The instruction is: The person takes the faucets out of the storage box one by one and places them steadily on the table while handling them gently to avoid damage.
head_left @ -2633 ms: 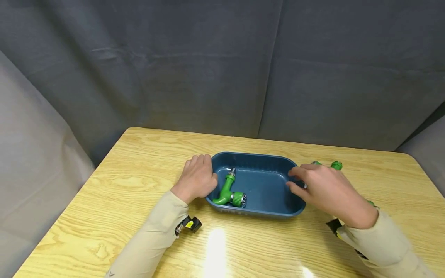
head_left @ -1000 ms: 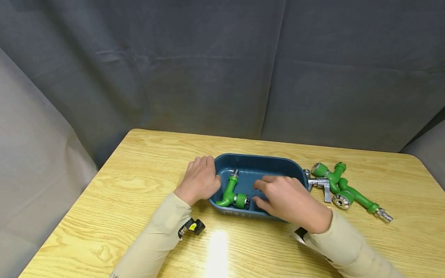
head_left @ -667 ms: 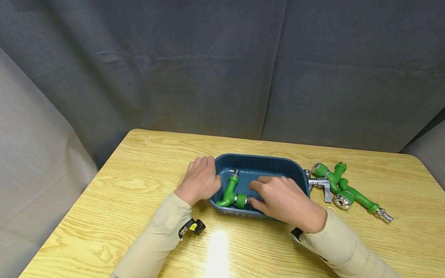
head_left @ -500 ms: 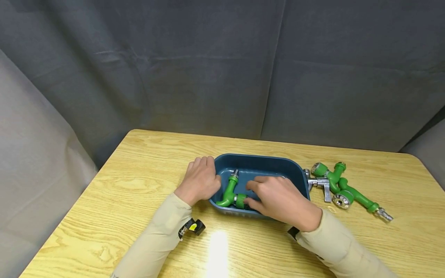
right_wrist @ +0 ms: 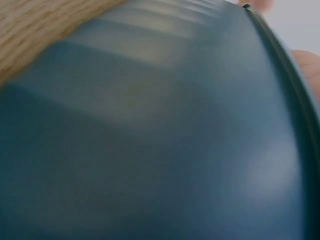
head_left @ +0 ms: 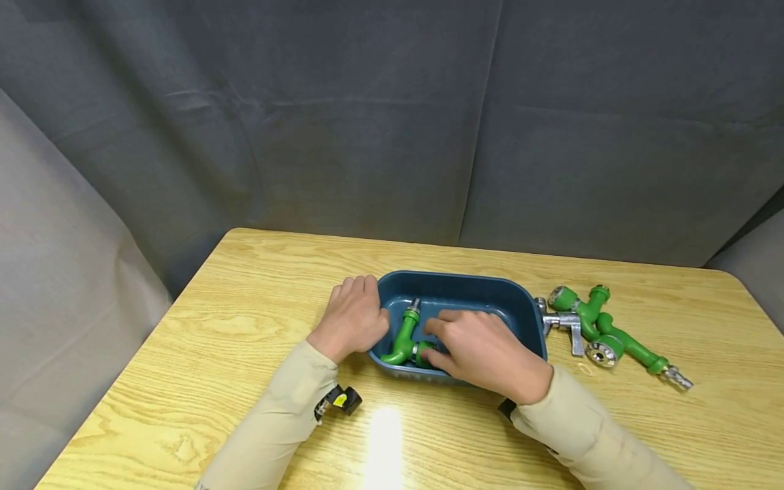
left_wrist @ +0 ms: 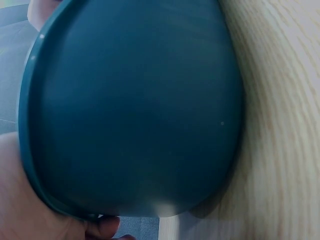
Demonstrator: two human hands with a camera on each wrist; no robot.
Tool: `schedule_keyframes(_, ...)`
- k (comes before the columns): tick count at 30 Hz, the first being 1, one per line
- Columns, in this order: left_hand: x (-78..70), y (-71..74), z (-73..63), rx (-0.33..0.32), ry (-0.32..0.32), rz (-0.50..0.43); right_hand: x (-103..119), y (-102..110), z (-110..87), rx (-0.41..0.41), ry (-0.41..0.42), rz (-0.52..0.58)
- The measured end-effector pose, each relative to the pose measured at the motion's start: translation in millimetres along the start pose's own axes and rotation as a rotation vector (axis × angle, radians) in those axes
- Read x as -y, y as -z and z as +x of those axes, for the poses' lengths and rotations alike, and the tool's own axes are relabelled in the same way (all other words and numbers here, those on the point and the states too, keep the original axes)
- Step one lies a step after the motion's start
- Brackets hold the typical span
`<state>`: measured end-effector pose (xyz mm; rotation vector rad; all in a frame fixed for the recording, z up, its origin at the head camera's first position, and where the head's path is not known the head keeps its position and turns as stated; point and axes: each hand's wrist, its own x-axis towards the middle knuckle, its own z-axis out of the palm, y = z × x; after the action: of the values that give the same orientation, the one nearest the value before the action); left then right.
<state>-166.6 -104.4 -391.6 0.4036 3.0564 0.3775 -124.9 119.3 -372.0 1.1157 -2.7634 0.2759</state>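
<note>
A dark blue oblong plastic basin point(head_left: 471, 278) stands on the wooden table. My left hand point(head_left: 355, 316) grips its rim at the left end; the left wrist view shows the thumb side of the hand against the rim. Inside the basin, at its left, lies a green tap point(head_left: 402, 342) with a metal hose end pointing away and a ribbed green knob. My right hand point(head_left: 480, 344) reaches in over the near rim. Its thumb overlaps the knob, and a gap shows between thumb and forefinger. The other fingers are hidden below the hand.
Right of the basin, a metal-handled tap point(head_left: 560, 321) lies close against its end. Two more green taps lie beside it, one farther back point(head_left: 589, 314) and one nearer point(head_left: 637, 350). A grey curtain point(head_left: 343, 136) hangs behind the table point(head_left: 257, 286).
My right hand has moved left from the basin's right end to the knob of the tap inside, uncovering the taps at right. My left hand has stayed on the rim.
</note>
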Motion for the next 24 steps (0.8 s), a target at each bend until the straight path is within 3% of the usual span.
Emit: schedule_keyframes(24,1.4,0.0,1.4,0.012,-0.002,-0.008,-7.8,-9.7,4.5,0.045,0.041,0.114)
